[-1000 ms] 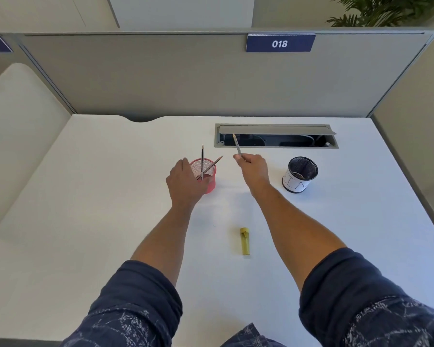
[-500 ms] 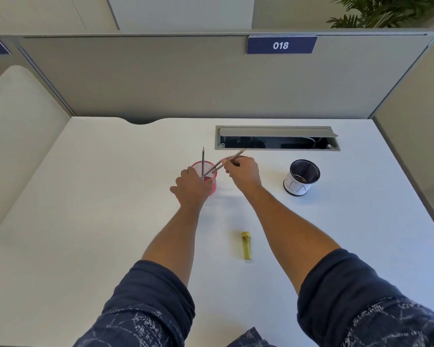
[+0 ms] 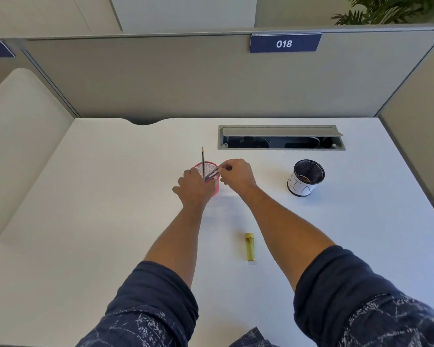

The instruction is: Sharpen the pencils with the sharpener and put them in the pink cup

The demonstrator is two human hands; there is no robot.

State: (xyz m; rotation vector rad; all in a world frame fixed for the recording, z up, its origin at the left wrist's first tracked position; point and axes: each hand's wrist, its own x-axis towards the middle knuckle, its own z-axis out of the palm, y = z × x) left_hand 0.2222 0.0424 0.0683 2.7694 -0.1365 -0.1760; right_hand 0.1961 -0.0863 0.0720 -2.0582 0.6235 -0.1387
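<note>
You have one view only, a wide-angle camera on your head, looking forward and down across the white desk [image 3: 110, 196] toward the grey partition [image 3: 186, 78]. It sits close above your forearms, with the desk's far edge well within frame.

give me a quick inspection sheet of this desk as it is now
surface: white desk, open cable hatch at the back
job's things: pink cup with one upright pencil and slanted ones against its right rim; yellow sharpener lying nearer the person
clutter: black mesh cup, standing right of the pink one
hands: left hand holds the pink cup's side; right hand pinches a slanted pencil at the rim
cables: dark shapes inside the hatch, too dim to tell
surroundings: grey partitions, sign 018, plant beyond
</note>
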